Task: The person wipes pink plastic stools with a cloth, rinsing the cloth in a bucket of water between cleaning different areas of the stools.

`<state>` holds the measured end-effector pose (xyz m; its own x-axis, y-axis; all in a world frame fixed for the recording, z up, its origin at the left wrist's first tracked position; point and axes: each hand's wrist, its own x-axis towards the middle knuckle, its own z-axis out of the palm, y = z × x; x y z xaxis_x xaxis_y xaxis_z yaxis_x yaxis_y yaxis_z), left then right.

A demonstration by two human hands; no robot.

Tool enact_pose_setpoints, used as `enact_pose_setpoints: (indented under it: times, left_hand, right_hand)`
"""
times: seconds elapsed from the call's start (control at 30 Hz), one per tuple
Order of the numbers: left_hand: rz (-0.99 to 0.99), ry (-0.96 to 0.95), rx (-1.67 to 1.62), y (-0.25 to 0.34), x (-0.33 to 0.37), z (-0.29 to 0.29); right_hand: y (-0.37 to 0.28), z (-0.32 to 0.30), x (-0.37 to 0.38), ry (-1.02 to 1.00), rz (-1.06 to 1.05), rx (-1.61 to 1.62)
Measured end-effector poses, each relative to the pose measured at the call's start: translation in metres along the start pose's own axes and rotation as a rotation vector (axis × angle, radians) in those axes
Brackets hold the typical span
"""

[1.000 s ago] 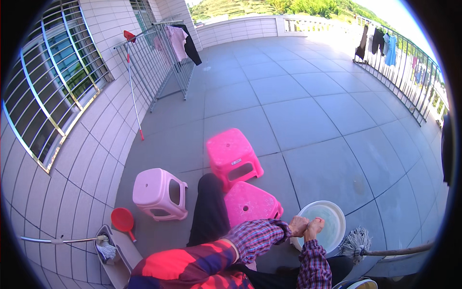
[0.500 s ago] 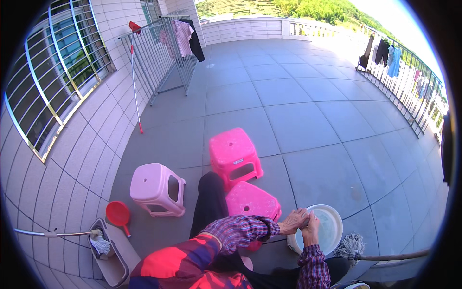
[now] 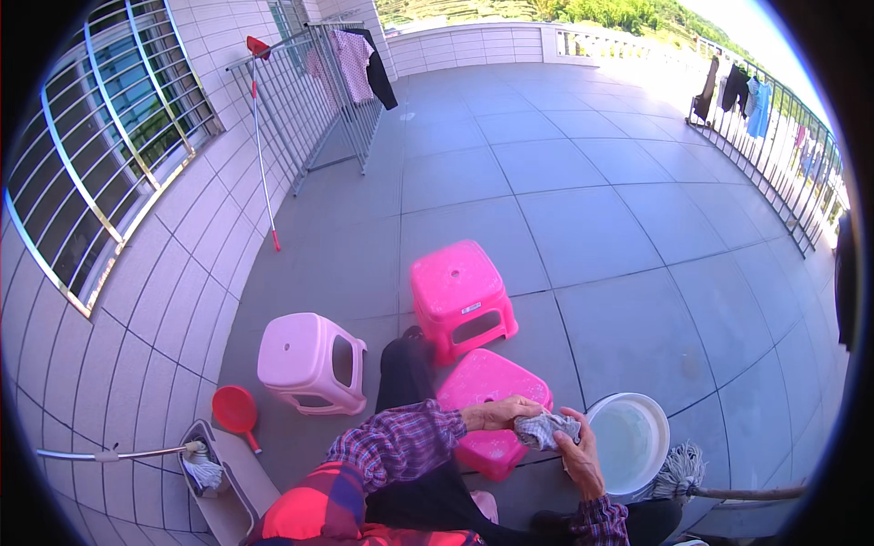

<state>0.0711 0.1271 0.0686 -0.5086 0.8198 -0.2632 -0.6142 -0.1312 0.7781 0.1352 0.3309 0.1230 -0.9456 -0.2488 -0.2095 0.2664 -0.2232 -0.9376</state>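
Plaid sleeves [image 3: 401, 446], on both forearms; left hand [image 3: 496, 413], fingers closed together on one end of a bunched grey cloth [image 3: 546, 431]; right hand [image 3: 583, 460], thumb and fingers gripping the other end; the cloth itself crumpled between the two hands, outside the bucket and left of it; near pink stool [image 3: 487, 375], bright, partly hidden by the left hand and the cloth; white bucket [image 3: 663, 443], round, holding clear water, just beside the right hand; string mop [image 3: 681, 466], grey-white head by the bucket's right side, handle running right; long grey mop trough [image 3: 238, 496], at the left, a second mop head [image 3: 204, 470] inside it; red pan [image 3: 235, 409], short-handled, on the floor near the trough; pale pink stool [image 3: 293, 350], upright; far pink stool [image 3: 455, 276], bright, upright, beyond the near one; long-handled red-headed tool [image 3: 259, 159], leaning against a grey metal rack [image 3: 314, 114]; on the rack, a patterned pink shirt [image 3: 353, 65] and a black garment [image 3: 381, 82]; at right, a dark railing [image 3: 785, 173], hung with clothes, one piece light blue; farthest, a green hillside [image 3: 628, 14].
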Motion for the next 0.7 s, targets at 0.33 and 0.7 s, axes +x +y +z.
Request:
enact_pose_setpoints:
  times: [0.33, 0.7]
  left_hand:
    - [0.101, 0.296, 0.472, -0.002, -0.001, -0.001]
    - [0.717, 0.314, -0.552, 0.048, -0.020, -0.007]
  right_hand:
    - [0.004, 0.013, 0.019, 0.235, -0.346, -0.435]
    - [0.010, -0.013, 0.014, 0.197, 0.068, -0.783]
